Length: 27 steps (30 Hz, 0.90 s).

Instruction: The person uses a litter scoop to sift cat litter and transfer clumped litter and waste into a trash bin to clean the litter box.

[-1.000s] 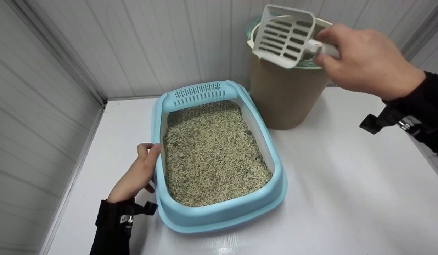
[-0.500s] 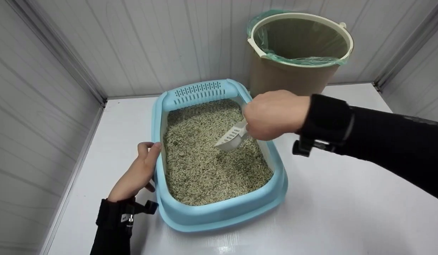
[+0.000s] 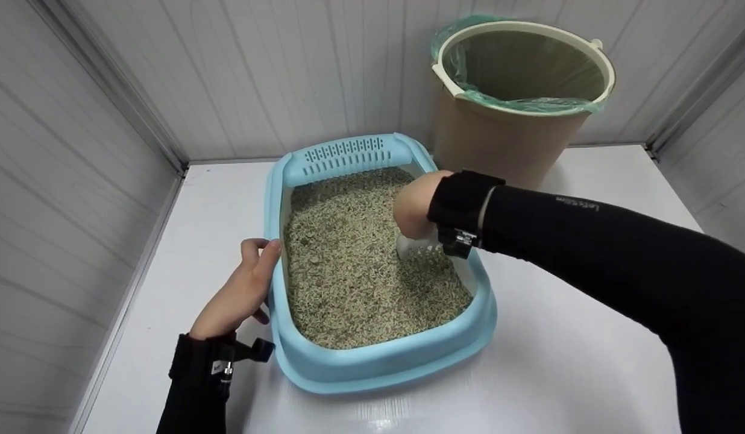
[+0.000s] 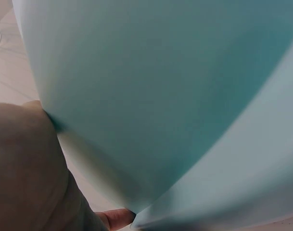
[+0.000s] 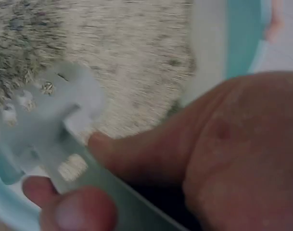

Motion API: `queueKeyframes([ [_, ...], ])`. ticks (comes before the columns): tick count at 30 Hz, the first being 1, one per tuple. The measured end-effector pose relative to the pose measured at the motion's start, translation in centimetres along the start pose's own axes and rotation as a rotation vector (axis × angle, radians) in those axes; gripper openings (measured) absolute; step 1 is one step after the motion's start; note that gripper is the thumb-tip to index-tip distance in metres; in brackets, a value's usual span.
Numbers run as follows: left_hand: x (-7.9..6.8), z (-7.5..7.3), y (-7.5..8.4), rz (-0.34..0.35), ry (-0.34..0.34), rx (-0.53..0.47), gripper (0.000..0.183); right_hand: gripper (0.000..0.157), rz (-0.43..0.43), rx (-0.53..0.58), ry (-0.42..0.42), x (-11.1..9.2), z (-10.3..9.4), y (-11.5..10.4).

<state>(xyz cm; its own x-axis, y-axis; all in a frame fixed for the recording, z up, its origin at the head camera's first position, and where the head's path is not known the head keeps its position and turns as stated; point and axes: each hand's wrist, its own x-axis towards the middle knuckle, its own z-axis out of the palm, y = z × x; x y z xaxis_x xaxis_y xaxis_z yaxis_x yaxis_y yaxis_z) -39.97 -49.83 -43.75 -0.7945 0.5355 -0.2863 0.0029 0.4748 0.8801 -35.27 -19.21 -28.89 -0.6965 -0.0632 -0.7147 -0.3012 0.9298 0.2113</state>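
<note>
The blue litter box (image 3: 378, 369) sits on the white surface, filled with pale pellet litter (image 3: 342, 283). My left hand (image 3: 243, 292) grips its left side, thumb over the rim and fingers under it against the outer wall. In the left wrist view the box's wall (image 4: 160, 96) fills most of the picture. Over the right half of the litter, my right hand (image 3: 418, 208) holds a white slotted litter scoop (image 3: 407, 246) by its handle. The right wrist view shows the thumb and fingers around the handle and the scoop's head (image 5: 79, 94) down at the litter.
A tan bin (image 3: 499, 147) lined with a green plastic bag (image 3: 529, 103) stands behind and to the right of the box, near the back wall. Grey panel walls (image 3: 276, 72) enclose the white surface (image 3: 565, 361) at the back and sides.
My right hand has brought the scoop from above the bin's mouth down to the litter, then slightly left and toward the box's right side. My left hand has stayed at the rim.
</note>
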Motion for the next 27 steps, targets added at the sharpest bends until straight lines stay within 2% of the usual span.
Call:
queueKeyframes([
  [4,0.1,-0.1,0.0,0.004,-0.005,-0.002,0.081,0.048,0.061,0.109,0.033,1.4,1.1,-0.3],
  [10,0.1,-0.5,-0.2,-0.006,0.003,0.024,0.082,0.045,0.078,0.137,0.074,1.8,1.8,-0.2],
  [13,0.1,-0.7,-0.2,-0.008,0.005,0.026,0.083,0.03,0.104,0.17,0.105,2.7,2.3,-0.2],
  [15,0.1,-0.7,-0.3,-0.01,0.004,0.025,0.083,0.027,0.126,0.171,0.114,3.6,2.5,-0.3],
  [18,0.1,-0.5,-0.3,-0.012,0.0,0.018,0.082,0.028,0.178,0.171,0.121,5.6,2.9,-0.5],
  [23,0.1,-0.3,-0.2,-0.011,-0.008,0.015,0.081,0.038,0.121,0.172,0.212,7.7,4.8,-0.4],
  [27,0.1,0.0,0.0,-0.008,-0.012,0.019,0.08,0.047,0.088,0.266,0.26,10.0,6.8,0.1],
])
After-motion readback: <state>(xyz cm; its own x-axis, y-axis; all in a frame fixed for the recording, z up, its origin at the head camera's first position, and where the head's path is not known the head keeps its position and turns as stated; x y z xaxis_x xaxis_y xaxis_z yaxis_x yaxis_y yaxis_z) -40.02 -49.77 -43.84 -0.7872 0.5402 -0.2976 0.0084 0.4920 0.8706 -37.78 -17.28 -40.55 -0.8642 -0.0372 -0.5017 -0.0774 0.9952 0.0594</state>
